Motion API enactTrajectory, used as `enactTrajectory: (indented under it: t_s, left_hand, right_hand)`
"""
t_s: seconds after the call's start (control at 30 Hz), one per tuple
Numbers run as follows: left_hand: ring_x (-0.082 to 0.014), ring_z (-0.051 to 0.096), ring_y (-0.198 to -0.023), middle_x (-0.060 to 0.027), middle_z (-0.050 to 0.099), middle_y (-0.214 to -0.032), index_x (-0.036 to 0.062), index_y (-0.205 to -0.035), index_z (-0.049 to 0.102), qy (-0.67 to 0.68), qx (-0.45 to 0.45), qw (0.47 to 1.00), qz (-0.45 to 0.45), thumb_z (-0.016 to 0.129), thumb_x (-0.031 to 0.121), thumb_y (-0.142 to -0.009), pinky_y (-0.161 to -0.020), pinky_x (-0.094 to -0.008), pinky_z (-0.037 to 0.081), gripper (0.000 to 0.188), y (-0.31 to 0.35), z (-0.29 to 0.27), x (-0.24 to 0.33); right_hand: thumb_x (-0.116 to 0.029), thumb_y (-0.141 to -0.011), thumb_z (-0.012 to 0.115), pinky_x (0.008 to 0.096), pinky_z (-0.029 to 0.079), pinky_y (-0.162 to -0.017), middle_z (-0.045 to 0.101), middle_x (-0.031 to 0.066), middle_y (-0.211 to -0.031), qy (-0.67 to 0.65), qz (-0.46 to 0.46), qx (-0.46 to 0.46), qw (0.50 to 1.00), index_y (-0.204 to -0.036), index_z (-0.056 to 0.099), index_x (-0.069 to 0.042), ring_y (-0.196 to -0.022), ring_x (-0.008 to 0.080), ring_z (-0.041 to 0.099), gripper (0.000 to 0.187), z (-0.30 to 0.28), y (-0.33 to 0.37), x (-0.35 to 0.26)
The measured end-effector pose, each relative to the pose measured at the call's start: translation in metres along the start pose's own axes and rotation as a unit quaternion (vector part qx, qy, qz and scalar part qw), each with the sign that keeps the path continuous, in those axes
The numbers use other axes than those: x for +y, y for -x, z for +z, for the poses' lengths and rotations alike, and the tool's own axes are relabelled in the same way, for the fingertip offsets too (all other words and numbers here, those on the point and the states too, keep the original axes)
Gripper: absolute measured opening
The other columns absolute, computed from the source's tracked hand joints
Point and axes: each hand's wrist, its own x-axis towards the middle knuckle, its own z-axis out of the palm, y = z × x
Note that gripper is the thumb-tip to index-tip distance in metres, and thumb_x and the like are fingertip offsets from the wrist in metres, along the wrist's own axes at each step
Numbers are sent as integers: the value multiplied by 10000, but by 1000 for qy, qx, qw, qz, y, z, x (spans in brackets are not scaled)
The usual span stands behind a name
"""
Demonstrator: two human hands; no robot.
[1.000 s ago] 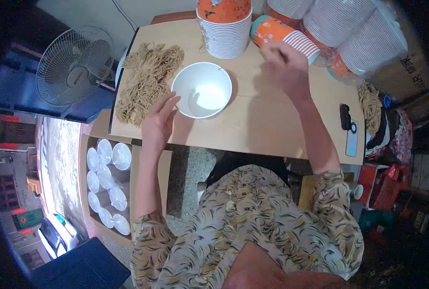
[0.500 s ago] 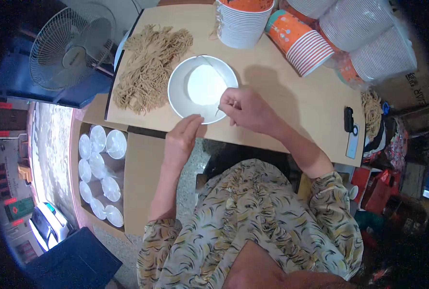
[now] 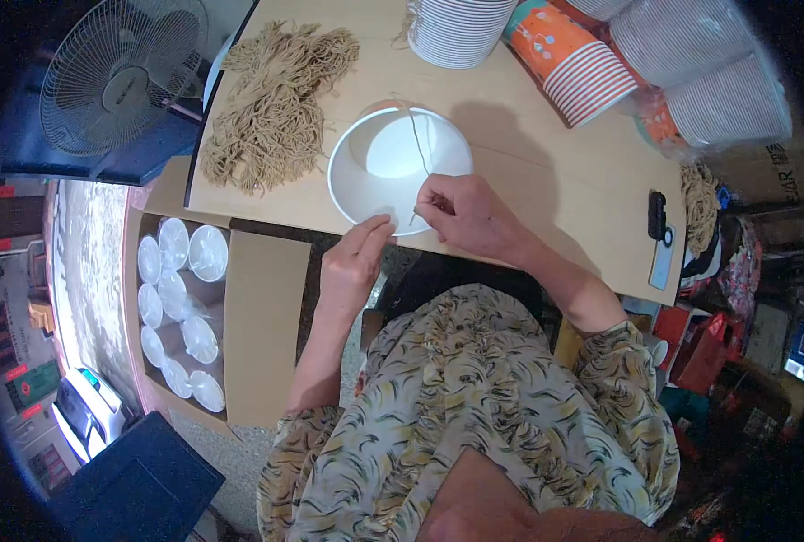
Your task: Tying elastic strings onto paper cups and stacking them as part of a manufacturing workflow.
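A white paper tub [image 3: 352,176] sits near the front edge of the table, its mouth facing me. My left hand [image 3: 355,262] pinches its near rim between thumb and fingers. A thin tan string [image 3: 418,144] crosses the tub's mouth from the far rim to my right hand [image 3: 470,215]. That hand has thumb and forefinger pressed together on the string, just over the near right rim, and a short end pokes out below the fingertips. To the left of the tub lies a loose heap of tan strings [image 3: 271,113].
Orange-and-white paper tubs in a stack [image 3: 461,32] and a tipped stack [image 3: 583,68] lie at the back, beside plastic-wrapped tubs [image 3: 727,99]. A black clip-like object [image 3: 656,215] and a small pale tool [image 3: 662,262] rest at right. A carton [image 3: 262,325] of wrapped tubs stands left, below a fan [image 3: 122,81].
The tub sits further right in the picture, and the string across its mouth shows more plainly. My left hand has shifted right with the rim; the right hand still pinches the string.
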Motion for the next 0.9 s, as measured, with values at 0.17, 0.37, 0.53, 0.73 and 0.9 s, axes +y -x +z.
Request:
enactTrajectory:
  t_s: [0.17, 0.37, 0.53, 0.73, 0.9]
  left_hand:
    - [-275, 723, -913, -111, 707, -1102, 30, -1058, 699, 0, -5, 1000, 7, 648, -128, -702, -764, -350, 608, 393, -2, 0, 2]
    - [-270, 719, -890, -104, 695, -1088, 33, -1068, 690, -6, -9, 1000, 16, 642, -128, -672, -742, -352, 606, 430, -5, 1, 3]
    - [-245, 708, -842, -67, 664, -1033, 83, -1086, 701, 4, -37, 999, 2, 678, -69, -711, -674, -356, 590, 405, -22, -6, 13]
    - [-240, 669, -717, -40, 586, -944, 171, -1114, 723, -17, -99, 995, 1, 686, 2, -790, -601, -373, 559, 367, -40, -14, 16]
    - [-264, 663, -712, -62, 581, -919, 171, -1124, 729, 17, -125, 992, -30, 654, -16, -829, -604, -391, 542, 358, -52, -19, 20]
  right_hand:
    - [-100, -900, 650, 357, 491, -564, 610, 93, -627, 9, -17, 5, 1000, -823, 623, 17, -561, 195, 613, 143, 0, 1, 6]
    - [-84, -899, 653, 324, 479, -541, 581, 60, -594, 55, -37, 6, 998, -822, 627, 9, -538, 125, 589, 124, 0, -1, 8]
    - [-154, -873, 655, 398, 500, -591, 627, 129, -653, 164, -52, 17, 985, -819, 669, -25, -592, 272, 645, 141, 1, -2, 8]
    - [-227, -877, 645, 445, 509, -638, 664, 132, -728, 216, -71, 9, 974, -783, 692, -50, -674, 332, 659, 205, -4, -9, 11]
    - [-131, -919, 628, 384, 517, -621, 681, 138, -817, 152, -173, 98, 968, -978, 724, -72, -670, 285, 658, 127, -10, -4, 5]
